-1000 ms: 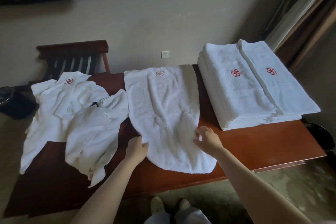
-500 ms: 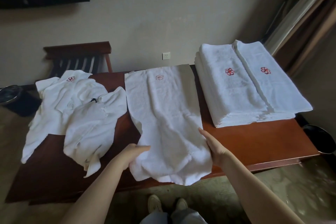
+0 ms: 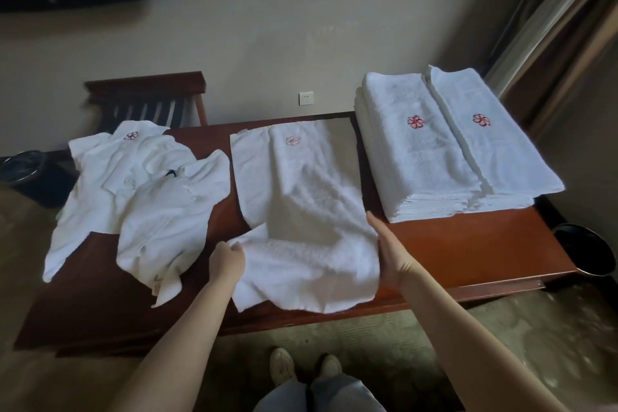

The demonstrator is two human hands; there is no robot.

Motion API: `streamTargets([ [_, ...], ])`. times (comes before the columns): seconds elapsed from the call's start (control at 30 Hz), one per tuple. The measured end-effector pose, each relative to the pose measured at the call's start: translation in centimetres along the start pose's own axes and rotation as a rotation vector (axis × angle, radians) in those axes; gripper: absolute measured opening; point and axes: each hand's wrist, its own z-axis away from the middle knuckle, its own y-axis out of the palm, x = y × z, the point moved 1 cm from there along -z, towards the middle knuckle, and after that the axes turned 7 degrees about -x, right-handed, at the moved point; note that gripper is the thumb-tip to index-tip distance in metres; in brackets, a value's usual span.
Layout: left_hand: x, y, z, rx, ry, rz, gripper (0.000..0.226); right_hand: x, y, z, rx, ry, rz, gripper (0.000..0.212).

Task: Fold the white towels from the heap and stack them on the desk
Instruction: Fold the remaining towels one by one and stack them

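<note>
A tall stack of folded white terry towels already sits at the right end of the reddish-brown wooden worktop. One long white terry towel lies mid-worktop, half folded. The left hand grips its near-left edge, and the right hand presses straight fingers against its right edge. The heap of crumpled white towels at the left end likely holds several more.

On a desk, a towel lies between the heap at left and the stack at right.
</note>
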Motion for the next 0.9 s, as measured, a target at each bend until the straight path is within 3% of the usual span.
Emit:
streamTargets([
  [0.2, 0.2, 0.6, -0.2, -0.099, -0.004, 0.018, 0.043, -1.8, -4.3, 2.2, 0.006, 0.131, 0.298, 0.059],
  [0.3, 0.4, 1.3, 0.8, -0.114, -0.011, 0.011, 0.041, -2.5, -6.8, 3.2, -0.218, 0.17, 0.39, 0.06],
  [0.4, 1.0, 1.5, 1.8, -0.124, -0.026, -0.017, 0.042, -2.9, -9.3, 4.4, -0.398, 0.092, 0.399, 0.03],
  [0.47, 1.6, 1.3, 2.1, -0.125, -0.044, -0.023, 0.043, -3.4, -10.5, 5.6, -0.413, 0.179, 0.463, 0.021],
  [0.57, 2.5, 1.4, 2.3, -0.059, -0.07, -0.053, 0.046, -4.7, -11.5, 6.5, -0.444, 0.295, 0.647, 0.041],
  [0.67, 2.9, 1.6, 3.1, 0.072, -0.113, -0.057, 0.044, -5.5, -9.8, 6.6, -0.543, 0.219, 0.819, 0.056],
  [0.73, 3.1, 1.6, 3.8, 0.144, -0.165, -0.026, 0.042, -5.4, -8.4, 6.7, -0.55, 0.091, 0.648, 0.053],
  [0.8, 3.1, 1.5, 4.5, 0.222, -0.222, 0.048, 0.044, -4.7, -6.6, 7.0, -0.413, 0.003, 0.399, 0.048],
  [0.9, 3.0, 1.4, 6.3, 0.367, -0.263, 0.213, 0.04, -3.0, -3.4, 7.5, -0.171, -0.105, 0.224, 0.049],
])
